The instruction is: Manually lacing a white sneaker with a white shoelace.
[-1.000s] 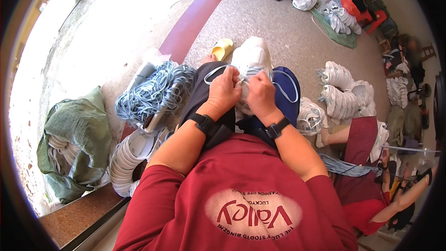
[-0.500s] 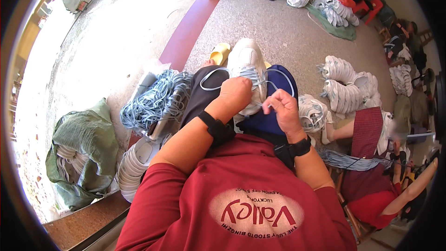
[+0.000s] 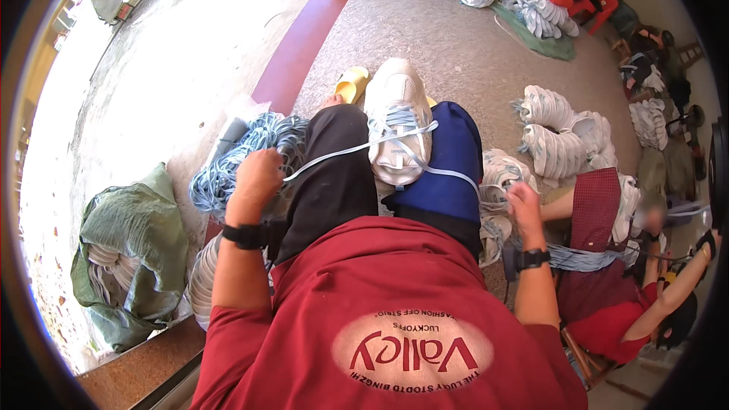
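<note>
A white sneaker (image 3: 398,91) rests across my thighs, its toe pointing away from me. Pale blue laces (image 3: 402,118) cross its tongue. One shoelace (image 3: 326,153) stretches left over my dark trouser leg to my left hand (image 3: 260,178), which is closed around its end. The other length bends over my blue-clad knee (image 3: 448,144) and drops from sight at its outer edge. To the right of that knee, my right hand (image 3: 524,205) is raised with fingers pinched. What lies between them cannot be made out against the white shoes behind.
Left of my legs lies a heap of blue laces (image 3: 250,156); farther left sits a green sack (image 3: 137,243) holding white shoe parts. Stacked white shoes (image 3: 550,133) stand on the right. A person in red (image 3: 607,319) sits close at lower right. Yellow slippers (image 3: 351,85) are ahead.
My hands have drawn apart from the shoe, the left outward to the left with a lace, the right outward to the right. The loops over the shoe have straightened into two lengths.
</note>
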The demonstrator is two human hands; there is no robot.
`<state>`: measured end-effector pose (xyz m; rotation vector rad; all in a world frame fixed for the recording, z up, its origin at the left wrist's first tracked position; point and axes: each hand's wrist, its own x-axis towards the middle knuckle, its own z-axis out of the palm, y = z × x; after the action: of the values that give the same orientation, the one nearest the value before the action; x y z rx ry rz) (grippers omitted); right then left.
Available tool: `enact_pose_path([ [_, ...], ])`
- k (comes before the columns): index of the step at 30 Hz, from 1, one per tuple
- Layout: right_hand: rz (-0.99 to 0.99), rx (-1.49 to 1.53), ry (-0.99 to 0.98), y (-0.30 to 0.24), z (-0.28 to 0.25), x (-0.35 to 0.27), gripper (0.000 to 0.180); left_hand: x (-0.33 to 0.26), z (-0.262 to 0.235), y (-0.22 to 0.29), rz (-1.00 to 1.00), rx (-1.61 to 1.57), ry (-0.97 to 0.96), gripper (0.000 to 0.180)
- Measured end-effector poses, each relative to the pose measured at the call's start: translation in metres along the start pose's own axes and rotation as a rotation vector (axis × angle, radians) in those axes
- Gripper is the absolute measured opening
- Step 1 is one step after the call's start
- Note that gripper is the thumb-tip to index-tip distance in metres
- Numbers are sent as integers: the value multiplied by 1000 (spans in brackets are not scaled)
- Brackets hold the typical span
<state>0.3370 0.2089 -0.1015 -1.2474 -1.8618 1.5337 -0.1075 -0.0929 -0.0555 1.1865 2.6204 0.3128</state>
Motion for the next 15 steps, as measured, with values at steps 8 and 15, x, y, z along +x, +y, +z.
enact_pose_path([
  [8,-292,-55,-137,-101,151,67,16,73,37,106,318,-397,52,14],
  [15,-125,338,-248,-100,162,84,7,85,47,113,196,-738,-21,17],
])
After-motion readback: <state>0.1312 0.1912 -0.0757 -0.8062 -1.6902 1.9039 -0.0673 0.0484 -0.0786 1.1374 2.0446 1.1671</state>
